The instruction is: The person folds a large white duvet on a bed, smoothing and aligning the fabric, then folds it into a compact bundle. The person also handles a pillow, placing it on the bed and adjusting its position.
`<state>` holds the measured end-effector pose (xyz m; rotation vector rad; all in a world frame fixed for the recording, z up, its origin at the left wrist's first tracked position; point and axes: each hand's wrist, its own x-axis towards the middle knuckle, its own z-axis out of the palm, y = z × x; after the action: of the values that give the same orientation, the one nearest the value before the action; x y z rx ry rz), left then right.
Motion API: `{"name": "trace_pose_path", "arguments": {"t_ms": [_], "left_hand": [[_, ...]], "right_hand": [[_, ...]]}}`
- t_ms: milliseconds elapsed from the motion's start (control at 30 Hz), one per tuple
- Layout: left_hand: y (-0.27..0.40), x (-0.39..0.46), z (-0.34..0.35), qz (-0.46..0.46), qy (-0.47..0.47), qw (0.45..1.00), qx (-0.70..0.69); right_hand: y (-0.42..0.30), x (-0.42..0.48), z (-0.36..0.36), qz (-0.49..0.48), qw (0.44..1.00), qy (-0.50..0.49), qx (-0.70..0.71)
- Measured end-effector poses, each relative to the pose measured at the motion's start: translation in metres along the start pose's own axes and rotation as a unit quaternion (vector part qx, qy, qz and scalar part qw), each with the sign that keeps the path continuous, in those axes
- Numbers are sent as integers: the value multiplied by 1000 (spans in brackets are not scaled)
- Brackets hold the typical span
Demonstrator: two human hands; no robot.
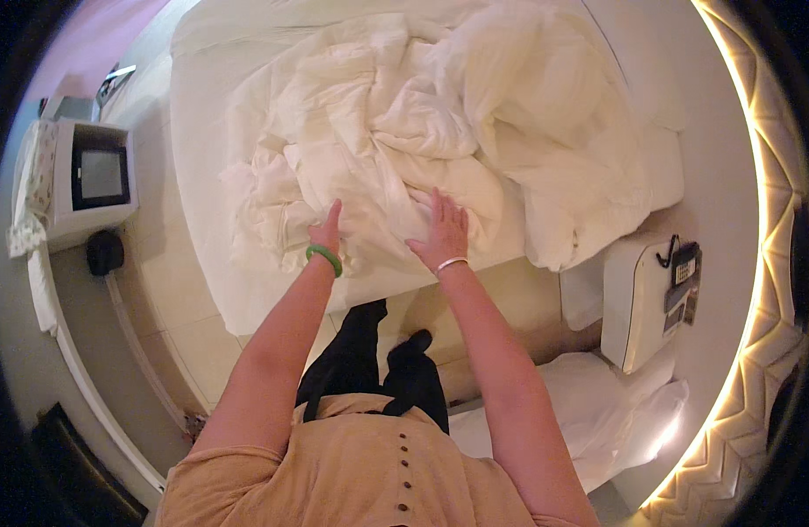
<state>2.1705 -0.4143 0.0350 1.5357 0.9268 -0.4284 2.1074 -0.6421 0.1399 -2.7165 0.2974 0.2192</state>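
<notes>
A crumpled white duvet [338, 99] lies in folds over a bed with a white sheet [203, 263]. My left hand [328, 227], with a green bangle at the wrist, is at the near left part of the heap, its fingers apart. My right hand [446, 230], with a silver-coloured bangle at the wrist, is over the near edge of the folds, fingers spread and holding nothing. Whether either palm touches the cloth cannot be told. A bulky white pile of bedding [549, 105] rises on the right of the bed.
A white nightstand [631, 309] with a black telephone [686, 267] stands right of the bed. More white bedding [575, 408] lies at the lower right. On the left are a microwave oven [101, 174] and a tiled floor [154, 263]. A lit, padded headboard [766, 263] curves along the right.
</notes>
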Motion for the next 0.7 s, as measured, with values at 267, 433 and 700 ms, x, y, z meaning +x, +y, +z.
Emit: {"name": "trace_pose_path", "arguments": {"t_ms": [267,433,700], "left_hand": [[64,-53,32,233,92,922,295],[75,-7,-18,217,-11,957,192],[11,-83,-243,116,38,989,-78]], "right_hand": [[-77,-37,29,-184,914,-362,2],[-76,-57,13,-161,912,-370,75],[-11,44,-17,-52,992,-7,115]]}}
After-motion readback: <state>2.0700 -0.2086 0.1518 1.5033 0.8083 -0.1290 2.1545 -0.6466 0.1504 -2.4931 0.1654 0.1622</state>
